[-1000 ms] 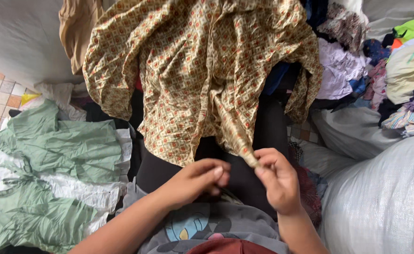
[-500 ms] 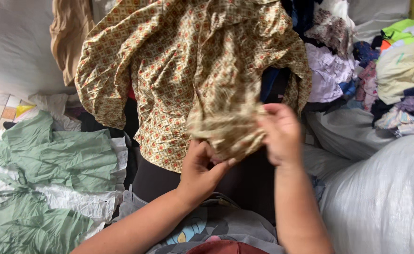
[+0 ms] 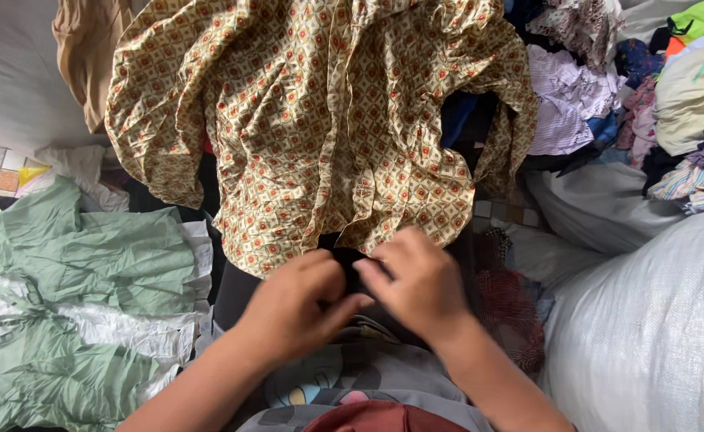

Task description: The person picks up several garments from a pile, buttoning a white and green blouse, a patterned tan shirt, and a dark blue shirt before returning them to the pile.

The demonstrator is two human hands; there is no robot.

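1. The patterned shirt [image 3: 328, 120], beige with small red diamonds, is lying spread over the person's knees and over the clothes heap behind, with its lower hem hanging just above the two hands.
2. The left hand [image 3: 292, 308] and the right hand [image 3: 420, 288] are meeting close together under that hem, over the dark trousers [image 3: 244, 292]. The fingers are curling inward and touching each other.
3. It looks like both hands are pinching the hem edge or a small piece of it, but the fingertips are covering the contact, so I cannot tell the grip for sure.
4. My judgement: the person is working on the bottom edge, and the next move is needing a firm hold on the cloth before pulling or folding.
5. The shirt's top is cut off by the frame. A green garment [image 3: 88, 256] is lying on the left, and a white woven sack [image 3: 648, 328] is standing on the right.
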